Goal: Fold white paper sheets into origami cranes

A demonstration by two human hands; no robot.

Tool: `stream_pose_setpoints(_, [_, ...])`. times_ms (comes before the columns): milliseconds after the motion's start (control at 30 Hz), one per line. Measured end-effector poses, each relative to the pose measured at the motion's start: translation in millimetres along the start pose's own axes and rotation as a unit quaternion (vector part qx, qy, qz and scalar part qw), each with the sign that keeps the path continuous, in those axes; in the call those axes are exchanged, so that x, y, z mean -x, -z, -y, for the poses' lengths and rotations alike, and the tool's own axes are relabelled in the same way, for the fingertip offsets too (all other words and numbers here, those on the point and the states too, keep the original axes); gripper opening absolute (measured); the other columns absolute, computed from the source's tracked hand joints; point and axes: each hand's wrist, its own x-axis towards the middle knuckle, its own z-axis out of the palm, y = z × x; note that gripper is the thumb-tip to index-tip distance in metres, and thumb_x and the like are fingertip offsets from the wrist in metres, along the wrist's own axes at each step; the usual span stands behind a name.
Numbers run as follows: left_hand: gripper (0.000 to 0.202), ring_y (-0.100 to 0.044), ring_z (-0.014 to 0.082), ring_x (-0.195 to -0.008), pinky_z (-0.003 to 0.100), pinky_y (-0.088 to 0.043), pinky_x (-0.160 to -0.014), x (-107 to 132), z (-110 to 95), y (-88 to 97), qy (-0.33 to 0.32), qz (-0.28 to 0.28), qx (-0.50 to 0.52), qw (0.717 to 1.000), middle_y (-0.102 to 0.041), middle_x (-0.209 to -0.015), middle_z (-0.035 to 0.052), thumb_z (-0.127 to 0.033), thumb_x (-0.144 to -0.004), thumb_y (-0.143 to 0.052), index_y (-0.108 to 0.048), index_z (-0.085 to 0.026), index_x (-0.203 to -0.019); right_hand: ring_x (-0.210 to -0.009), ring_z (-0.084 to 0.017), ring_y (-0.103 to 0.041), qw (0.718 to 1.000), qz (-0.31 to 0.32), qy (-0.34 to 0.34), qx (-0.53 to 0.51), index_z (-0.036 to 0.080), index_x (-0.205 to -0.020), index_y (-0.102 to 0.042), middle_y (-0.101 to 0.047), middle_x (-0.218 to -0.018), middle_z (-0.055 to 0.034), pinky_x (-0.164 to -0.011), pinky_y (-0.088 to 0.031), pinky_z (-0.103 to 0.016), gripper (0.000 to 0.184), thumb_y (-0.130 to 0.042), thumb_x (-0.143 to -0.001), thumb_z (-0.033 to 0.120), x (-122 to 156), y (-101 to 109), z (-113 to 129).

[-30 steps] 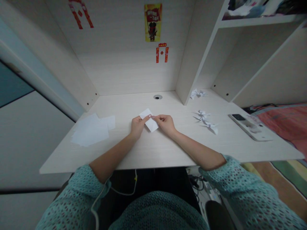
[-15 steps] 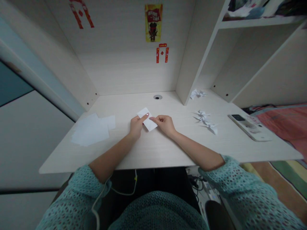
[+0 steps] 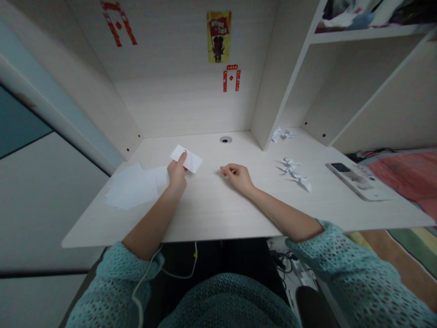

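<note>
My left hand (image 3: 177,174) pinches a small folded white paper (image 3: 187,158) and holds it just above the pale desk (image 3: 211,209), left of centre. My right hand (image 3: 236,175) rests on the desk to the right of the paper, apart from it, with fingers curled in and nothing visible in them. A loose stack of white paper sheets (image 3: 133,186) lies just left of my left hand.
Several folded white paper cranes (image 3: 293,172) lie right of my right hand, another paper crane (image 3: 282,133) in the shelf nook. A white remote-like device (image 3: 357,181) lies far right. A cable hole (image 3: 225,139) is at the back. A shelf divider (image 3: 273,82) stands right of centre.
My right hand let go of the folded paper. My left hand carried the paper leftward and away from me, toward the paper stack.
</note>
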Motion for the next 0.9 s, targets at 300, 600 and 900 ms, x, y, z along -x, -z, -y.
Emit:
stream_pose_setpoints(300, [0.041,-0.063,0.0186,-0.075,0.03,-0.048,-0.072,34.6,26.0,-17.0,0.022,0.173,-0.079,0.982,-0.069,-0.086,0.0106,-0.043,-0.058,-0.075,-0.067,-0.01,-0.08,-0.069,-0.015,-0.056,0.999,0.021,0.026,-0.03,0.02,-0.087,-0.068,-0.068,-0.082,-0.0043,-0.062,-0.039,-0.025,0.038,-0.051,-0.08,0.053,2.5,-2.1,13.1])
stream_pose_setpoints(600, [0.033,-0.065,0.0186,-0.078,0.031,-0.049,-0.076,37.1,23.8,-16.9,0.116,0.158,-0.073,0.978,-0.07,-0.087,0.011,-0.038,-0.065,-0.072,-0.065,-0.01,-0.082,-0.053,-0.012,-0.05,0.996,0.018,-0.019,-0.088,0.016,-0.073,-0.071,-0.066,-0.063,-0.0026,-0.05,-0.033,-0.023,0.037,-0.062,-0.069,0.052,-3.2,-5.7,0.8])
stream_pose_setpoints(900, [0.053,-0.066,0.0226,-0.082,0.033,-0.05,-0.074,31.7,24.0,-13.8,0.09,0.218,-0.088,0.968,-0.069,-0.095,0.0153,-0.058,-0.075,-0.055,-0.063,-0.01,-0.097,-0.058,-0.014,-0.055,0.977,-0.007,-0.048,-0.206,0.015,-0.08,-0.071,-0.068,-0.07,-0.0049,-0.055,-0.04,-0.025,0.035,-0.068,-0.066,0.047,-8.8,-6.9,-5.5])
